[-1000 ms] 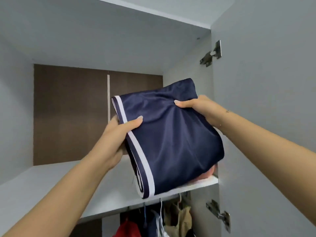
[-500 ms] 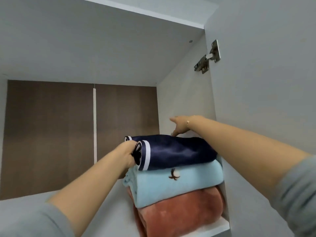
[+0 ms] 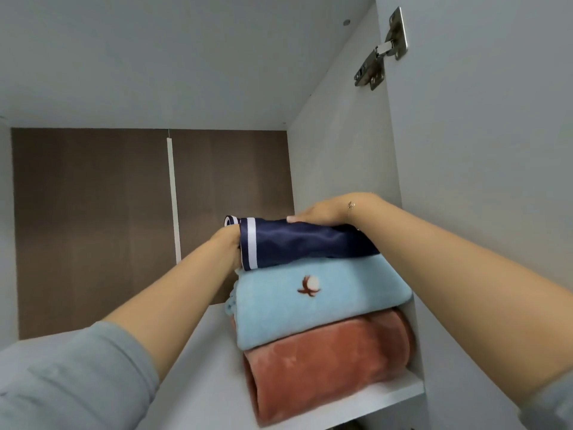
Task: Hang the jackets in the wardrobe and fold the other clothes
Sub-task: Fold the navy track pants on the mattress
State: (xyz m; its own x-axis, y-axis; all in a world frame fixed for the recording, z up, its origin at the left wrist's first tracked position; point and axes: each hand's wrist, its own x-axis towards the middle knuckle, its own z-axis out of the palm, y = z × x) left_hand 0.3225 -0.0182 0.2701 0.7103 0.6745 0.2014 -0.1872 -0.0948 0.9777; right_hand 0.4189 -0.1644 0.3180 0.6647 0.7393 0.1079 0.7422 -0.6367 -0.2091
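— So, what's the setting?

— Up inside a pale grey wardrobe (image 3: 341, 144): a white shelf (image 3: 198, 383) runs across the lower part, with a brown wood-grain back panel (image 3: 93, 225) at the far side, split by a thin white strip. On the right stands the open door with a metal hinge (image 3: 379, 54) near the top.

— And where are the clothes?

— Stacked at the right end of the shelf, against the side wall. A rust-coloured fleece (image 3: 328, 364) lies at the bottom, a light blue folded piece (image 3: 322, 299) with a small embroidered motif sits on it, and the folded navy garment (image 3: 297, 240) with white stripes lies on top.

— What are the hands doing?

— The left hand (image 3: 228, 248) is at the navy garment's left, striped end; its fingers are hidden behind the fabric, so I cannot tell whether they grip it. The right hand (image 3: 325, 211) lies flat on top of the garment, fingers straight, pressing down. Grey sleeves cover both upper arms.
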